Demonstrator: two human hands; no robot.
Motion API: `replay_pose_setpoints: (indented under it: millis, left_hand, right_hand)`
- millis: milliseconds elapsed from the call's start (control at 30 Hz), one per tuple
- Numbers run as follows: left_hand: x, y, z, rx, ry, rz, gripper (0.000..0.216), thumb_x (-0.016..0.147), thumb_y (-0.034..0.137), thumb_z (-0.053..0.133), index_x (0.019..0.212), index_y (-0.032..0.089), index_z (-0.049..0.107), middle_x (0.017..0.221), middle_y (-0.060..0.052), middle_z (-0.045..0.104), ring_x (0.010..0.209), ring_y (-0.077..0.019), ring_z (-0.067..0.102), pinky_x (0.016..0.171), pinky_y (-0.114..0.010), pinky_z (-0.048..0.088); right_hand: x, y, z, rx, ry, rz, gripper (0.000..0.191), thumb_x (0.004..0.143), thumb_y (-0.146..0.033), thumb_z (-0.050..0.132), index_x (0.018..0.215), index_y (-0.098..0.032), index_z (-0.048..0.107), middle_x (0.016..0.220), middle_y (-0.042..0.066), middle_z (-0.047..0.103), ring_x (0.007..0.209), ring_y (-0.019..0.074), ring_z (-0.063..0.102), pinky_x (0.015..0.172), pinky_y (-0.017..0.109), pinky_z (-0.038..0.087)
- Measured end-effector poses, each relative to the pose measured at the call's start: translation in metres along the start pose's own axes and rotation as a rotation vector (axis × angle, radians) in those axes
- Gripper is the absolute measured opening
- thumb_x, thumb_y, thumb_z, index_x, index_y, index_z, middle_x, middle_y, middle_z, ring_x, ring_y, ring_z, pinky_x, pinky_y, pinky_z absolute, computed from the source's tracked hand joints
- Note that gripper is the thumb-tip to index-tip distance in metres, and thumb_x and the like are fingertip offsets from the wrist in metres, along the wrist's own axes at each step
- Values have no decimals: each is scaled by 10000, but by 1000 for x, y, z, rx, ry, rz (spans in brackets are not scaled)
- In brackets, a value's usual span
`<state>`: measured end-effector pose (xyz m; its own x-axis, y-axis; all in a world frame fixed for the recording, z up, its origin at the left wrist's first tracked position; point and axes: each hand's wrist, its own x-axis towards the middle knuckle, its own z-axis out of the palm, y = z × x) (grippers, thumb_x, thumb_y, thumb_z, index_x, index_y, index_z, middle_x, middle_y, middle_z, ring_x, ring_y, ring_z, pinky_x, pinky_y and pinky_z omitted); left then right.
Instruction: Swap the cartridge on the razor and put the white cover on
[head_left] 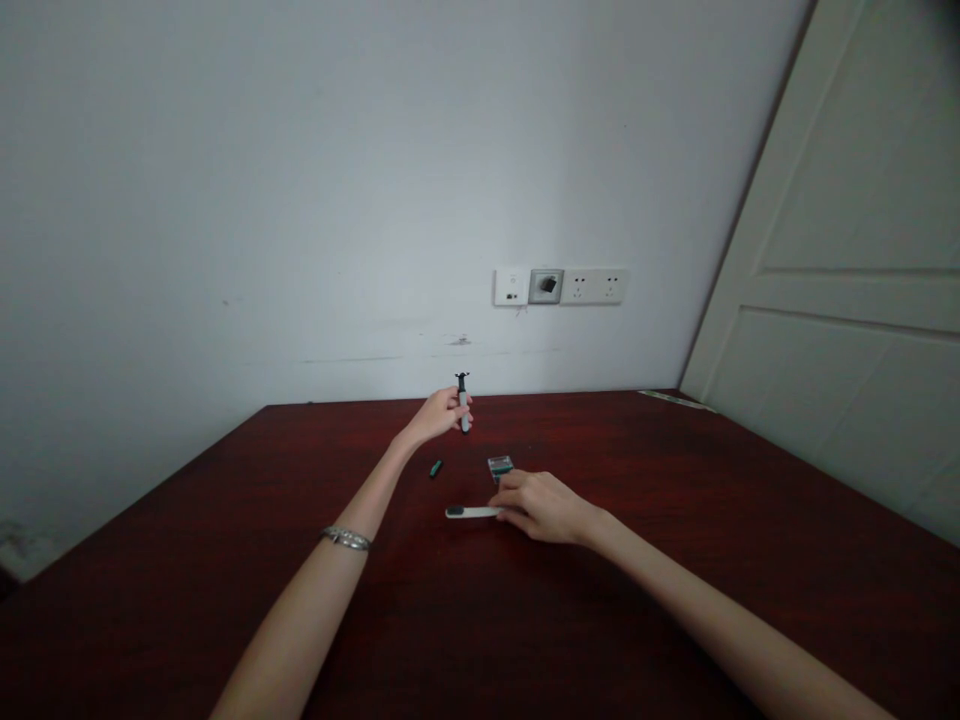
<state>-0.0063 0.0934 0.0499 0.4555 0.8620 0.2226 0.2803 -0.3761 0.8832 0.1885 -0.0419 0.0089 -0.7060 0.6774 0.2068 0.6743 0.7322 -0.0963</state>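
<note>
My left hand (437,416) is closed round a grey and black razor handle (463,408), held upright above the far part of the table with its narrow black forked end up. Lower and to the right, my right hand (546,508) has its fingers closed on the right end of a slim white handle (480,512) with a dark tip, lying level near the tabletop. Just beyond those fingers is a small clear case (500,465) with something teal inside, partly covered by the hand. A small dark green piece, like a razor cartridge (436,468), lies between the two hands.
The dark red wooden table (405,640) meets a pale wall at its back edge. Wall sockets (592,286) and a switch plate (546,286) sit above it. A flat strip (675,401) lies at the back right corner, beside a white panelled door (847,330).
</note>
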Motion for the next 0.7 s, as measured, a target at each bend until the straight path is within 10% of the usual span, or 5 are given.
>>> replay_pose_setpoints:
  millis: [700]
  left_hand:
    - [0,-4,-1,-6,21,17,126,773,97,490,895,124,500,700,-56,651,596,-137,637,558,-241,483]
  right_hand:
    - [-6,5,7,72,-15,26,272,834,-237,470,1037,-242,650,983,44,607,874,170,580,735,267,433]
